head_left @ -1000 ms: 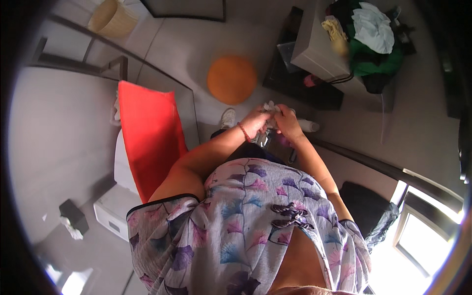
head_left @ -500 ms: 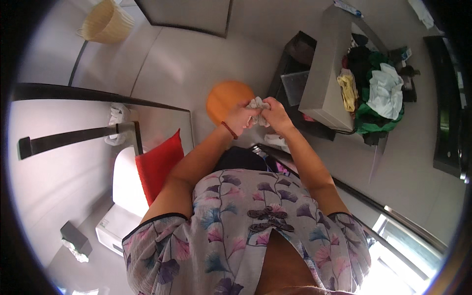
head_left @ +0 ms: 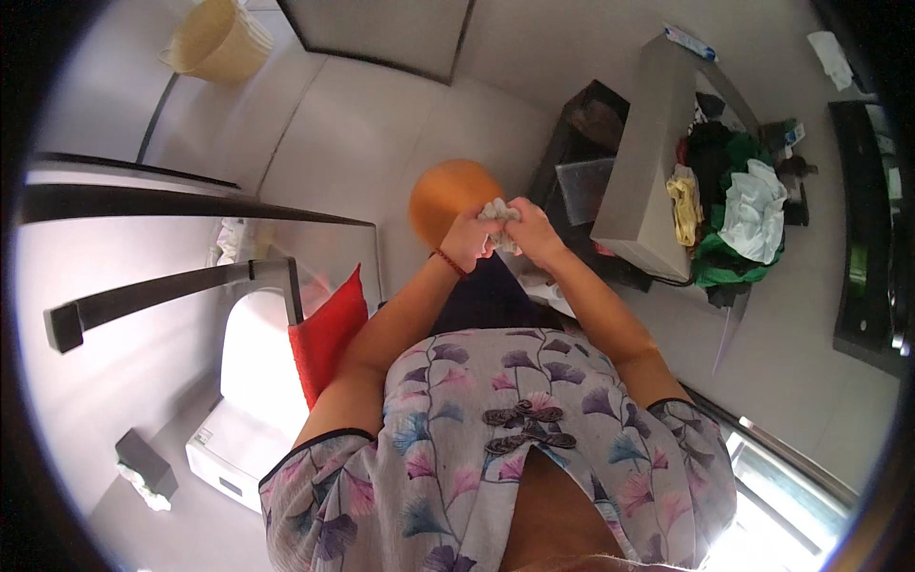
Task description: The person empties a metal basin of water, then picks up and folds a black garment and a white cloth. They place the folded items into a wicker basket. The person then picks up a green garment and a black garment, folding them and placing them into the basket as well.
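Note:
A small crumpled light grey-beige cloth (head_left: 498, 225) is bunched between my two hands, held out in front of my body. My left hand (head_left: 469, 238), with a dark red beaded bracelet at the wrist, grips its left side with curled fingers. The other side is clasped by my right hand (head_left: 534, 232). The cloth's full shape is hidden by the fingers and folds. Below and just left of the hands is a smooth round orange object (head_left: 452, 195); what kind it is, I cannot tell.
Right of me stands a grey cabinet (head_left: 640, 181) with a heap of clothes: a white garment (head_left: 755, 212), a yellow cloth (head_left: 683, 212), green and black pieces. A red cushion (head_left: 329, 341) and a black metal bar (head_left: 162, 297) are at my left. A beige basket (head_left: 221, 43) stands far left.
The whole view has shifted slightly, with surroundings sitting a little lower and to the right. Both hands stay closed on the cloth, and the left fingers now look less blurred.

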